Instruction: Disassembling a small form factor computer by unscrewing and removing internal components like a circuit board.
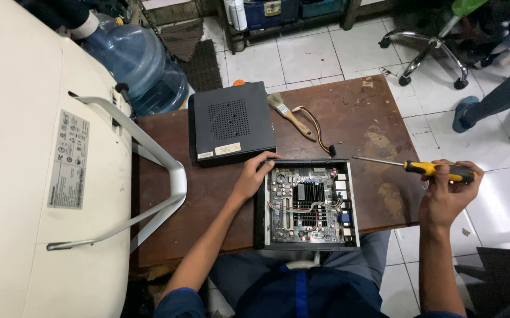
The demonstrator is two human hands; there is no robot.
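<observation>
From the head view, the opened computer case (308, 205) lies flat at the near edge of the brown table (378, 123), its circuit board facing up and its long axis running from the person out toward the far side. The left hand (254, 175) rests on the case's far left corner, fingers curled over the rim, so it is the nearer hand and touches the case. The right hand (446, 189) is off the case's right side, past the table's edge and well apart from the case, closed around the yellow-and-black handle of a screwdriver (417, 169). The screwdriver lies almost level, its shaft pointing left toward the case's far right corner, the tip just short of it.
</observation>
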